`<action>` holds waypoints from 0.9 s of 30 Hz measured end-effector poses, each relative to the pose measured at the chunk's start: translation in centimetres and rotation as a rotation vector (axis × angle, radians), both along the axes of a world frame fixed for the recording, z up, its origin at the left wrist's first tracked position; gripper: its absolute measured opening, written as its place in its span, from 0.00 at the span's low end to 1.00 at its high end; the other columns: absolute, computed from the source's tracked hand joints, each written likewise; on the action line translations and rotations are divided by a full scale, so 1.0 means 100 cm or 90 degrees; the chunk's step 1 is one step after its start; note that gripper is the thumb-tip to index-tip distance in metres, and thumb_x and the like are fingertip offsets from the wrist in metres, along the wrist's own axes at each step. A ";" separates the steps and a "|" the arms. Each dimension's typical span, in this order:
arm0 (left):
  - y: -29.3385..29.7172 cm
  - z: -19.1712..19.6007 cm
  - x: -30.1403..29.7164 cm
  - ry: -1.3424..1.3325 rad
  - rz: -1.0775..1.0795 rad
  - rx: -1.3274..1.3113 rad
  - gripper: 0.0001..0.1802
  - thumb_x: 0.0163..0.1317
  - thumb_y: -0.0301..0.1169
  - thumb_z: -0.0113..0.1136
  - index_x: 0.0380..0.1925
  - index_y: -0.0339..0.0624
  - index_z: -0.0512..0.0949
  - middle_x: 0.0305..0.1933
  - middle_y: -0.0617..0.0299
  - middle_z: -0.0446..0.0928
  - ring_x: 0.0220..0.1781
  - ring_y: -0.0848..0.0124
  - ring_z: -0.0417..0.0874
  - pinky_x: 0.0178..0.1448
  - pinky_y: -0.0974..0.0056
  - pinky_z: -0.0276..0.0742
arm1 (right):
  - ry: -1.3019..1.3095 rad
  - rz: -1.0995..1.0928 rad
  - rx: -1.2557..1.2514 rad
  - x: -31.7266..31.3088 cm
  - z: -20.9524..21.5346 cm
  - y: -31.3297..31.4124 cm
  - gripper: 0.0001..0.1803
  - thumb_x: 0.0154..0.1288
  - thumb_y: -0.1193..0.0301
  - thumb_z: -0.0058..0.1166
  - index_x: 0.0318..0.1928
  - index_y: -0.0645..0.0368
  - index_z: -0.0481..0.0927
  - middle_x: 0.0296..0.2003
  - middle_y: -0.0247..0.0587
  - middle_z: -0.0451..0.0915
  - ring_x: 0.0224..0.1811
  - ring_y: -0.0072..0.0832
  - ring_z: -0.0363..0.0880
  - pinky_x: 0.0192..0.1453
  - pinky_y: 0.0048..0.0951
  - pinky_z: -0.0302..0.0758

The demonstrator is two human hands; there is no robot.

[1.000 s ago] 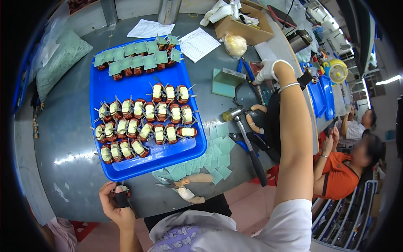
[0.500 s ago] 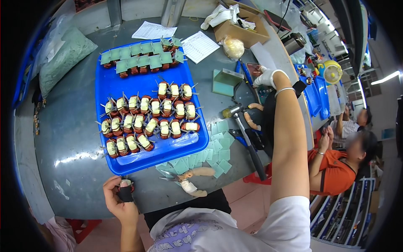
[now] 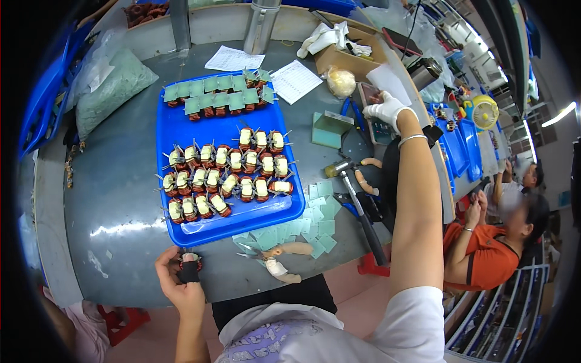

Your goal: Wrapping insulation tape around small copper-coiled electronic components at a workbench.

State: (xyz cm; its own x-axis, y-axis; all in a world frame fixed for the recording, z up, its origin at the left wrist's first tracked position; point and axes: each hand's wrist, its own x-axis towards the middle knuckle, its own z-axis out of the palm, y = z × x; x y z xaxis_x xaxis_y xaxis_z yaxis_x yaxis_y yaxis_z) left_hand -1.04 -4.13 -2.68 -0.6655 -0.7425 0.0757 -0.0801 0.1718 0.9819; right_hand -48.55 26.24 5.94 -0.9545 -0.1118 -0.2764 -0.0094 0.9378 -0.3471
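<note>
My left hand holds a small copper-wound coil near the table's front edge, just below the blue tray. The tray carries several rows of coils with cream tape and, along its far edge, coils topped with green squares. My right arm stretches far to the right. My right hand, in a white glove, rests on a dark flat device at the table's right side; whether it grips the device is unclear.
Loose green squares and scissors lie in front of the tray. A hammer, a green box, papers, a cardboard box and a bag of green pieces surround it. People sit at right.
My right hand has stayed at the device on the right. My left hand keeps the coil by the tray's front edge; the view shifted slightly.
</note>
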 end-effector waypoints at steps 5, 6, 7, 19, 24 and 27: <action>0.006 0.018 -0.006 -0.095 0.046 -0.044 0.22 0.64 0.24 0.61 0.56 0.34 0.69 0.53 0.55 0.71 0.45 0.72 0.76 0.45 0.69 0.76 | 0.179 -0.009 -0.295 0.010 0.006 -0.006 0.55 0.45 0.65 0.72 0.72 0.63 0.56 0.58 0.44 0.76 0.58 0.32 0.76 0.60 0.29 0.73; 0.001 0.022 -0.004 -0.109 0.054 -0.183 0.24 0.62 0.24 0.62 0.58 0.34 0.68 0.55 0.54 0.71 0.49 0.69 0.74 0.49 0.66 0.74 | 0.200 -0.044 -0.232 0.022 0.019 -0.021 0.56 0.46 0.66 0.72 0.73 0.63 0.54 0.58 0.43 0.76 0.57 0.31 0.77 0.60 0.29 0.73; -0.003 0.026 -0.002 -0.123 0.063 -0.323 0.27 0.60 0.24 0.64 0.59 0.34 0.67 0.57 0.53 0.70 0.54 0.65 0.73 0.53 0.63 0.72 | 0.228 -0.022 -0.316 0.031 0.022 -0.034 0.56 0.46 0.67 0.71 0.74 0.63 0.52 0.60 0.44 0.74 0.59 0.32 0.75 0.61 0.29 0.72; 0.046 0.122 -0.143 0.037 -0.368 -0.280 0.30 0.56 0.23 0.67 0.60 0.38 0.69 0.60 0.47 0.71 0.58 0.58 0.77 0.55 0.59 0.80 | 0.213 0.020 -0.650 0.074 0.026 -0.059 0.57 0.48 0.68 0.73 0.74 0.62 0.50 0.57 0.50 0.74 0.53 0.29 0.77 0.55 0.26 0.75; 0.080 0.120 -0.224 -0.032 -0.517 -0.231 0.37 0.57 0.23 0.66 0.66 0.41 0.61 0.59 0.47 0.72 0.58 0.58 0.77 0.56 0.59 0.79 | 0.206 -0.028 -0.634 0.105 0.040 -0.062 0.59 0.46 0.65 0.75 0.72 0.69 0.50 0.62 0.53 0.69 0.61 0.33 0.72 0.62 0.28 0.71; 0.091 0.146 -0.238 0.082 -0.497 -0.178 0.37 0.57 0.23 0.67 0.65 0.43 0.62 0.58 0.49 0.73 0.58 0.61 0.77 0.56 0.59 0.78 | 0.214 -0.026 -0.600 0.108 0.033 -0.054 0.60 0.44 0.63 0.75 0.72 0.71 0.50 0.63 0.56 0.69 0.63 0.36 0.71 0.63 0.29 0.70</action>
